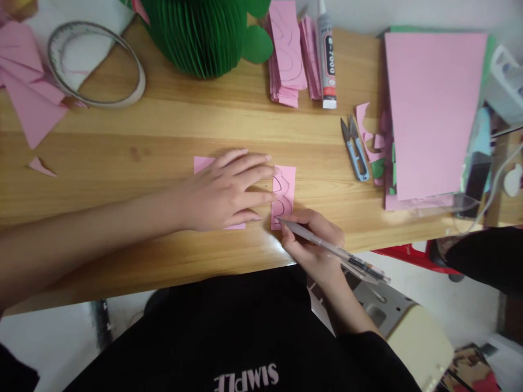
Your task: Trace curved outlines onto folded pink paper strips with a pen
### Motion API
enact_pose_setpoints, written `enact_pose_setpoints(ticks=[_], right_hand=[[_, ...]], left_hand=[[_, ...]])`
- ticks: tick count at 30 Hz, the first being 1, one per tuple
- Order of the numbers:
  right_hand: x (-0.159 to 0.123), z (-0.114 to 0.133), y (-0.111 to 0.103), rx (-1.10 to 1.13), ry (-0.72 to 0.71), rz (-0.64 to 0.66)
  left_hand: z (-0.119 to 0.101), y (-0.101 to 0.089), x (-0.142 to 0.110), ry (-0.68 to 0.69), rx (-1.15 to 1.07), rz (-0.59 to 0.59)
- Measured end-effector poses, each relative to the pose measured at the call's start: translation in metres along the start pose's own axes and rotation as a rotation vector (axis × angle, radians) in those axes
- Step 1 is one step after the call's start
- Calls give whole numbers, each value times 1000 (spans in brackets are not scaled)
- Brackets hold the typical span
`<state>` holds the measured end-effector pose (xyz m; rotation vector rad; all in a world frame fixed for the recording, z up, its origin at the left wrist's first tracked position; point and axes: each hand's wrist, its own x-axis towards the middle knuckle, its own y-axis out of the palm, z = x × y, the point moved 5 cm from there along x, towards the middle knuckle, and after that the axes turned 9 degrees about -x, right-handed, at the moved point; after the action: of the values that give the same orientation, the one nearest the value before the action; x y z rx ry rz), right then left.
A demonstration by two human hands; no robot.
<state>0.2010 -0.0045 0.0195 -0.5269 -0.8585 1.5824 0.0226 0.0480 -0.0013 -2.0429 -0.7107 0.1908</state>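
My left hand (232,190) lies flat with fingers spread over pink paper, its fingertips reaching the left edge of a small pink paper strip (288,190). Curved dark outlines run down that strip. Another pink paper piece (203,163) shows from under the left palm, mostly covered. In my right hand (316,242) is a clear-barrelled pen (339,251), gripped near its tip. The pen's point touches the lower part of the strip, by the drawn lines.
Thread snips (355,149) lie to the right, beside paper scraps (370,136) and a stack of pink sheets (435,114). At the back are a glue tube (327,60), outlined pink strips (288,51), a green honeycomb paper piece (200,38) and a tape roll (137,90).
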Motion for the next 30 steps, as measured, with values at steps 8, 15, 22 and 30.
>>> enact_pose_setpoints(ticks=[8, 15, 22, 30], right_hand=[[2, 3, 1, 66, -36, 20], [4, 5, 1, 59, -49, 18], [2, 4, 1, 27, -46, 4], [1, 2, -2, -29, -28, -52]], left_hand=[[0, -1, 1, -14, -49, -8], [1, 0, 1, -12, -53, -3], [0, -1, 1, 2, -71, -12], [0, -2, -1, 21, -46, -30]])
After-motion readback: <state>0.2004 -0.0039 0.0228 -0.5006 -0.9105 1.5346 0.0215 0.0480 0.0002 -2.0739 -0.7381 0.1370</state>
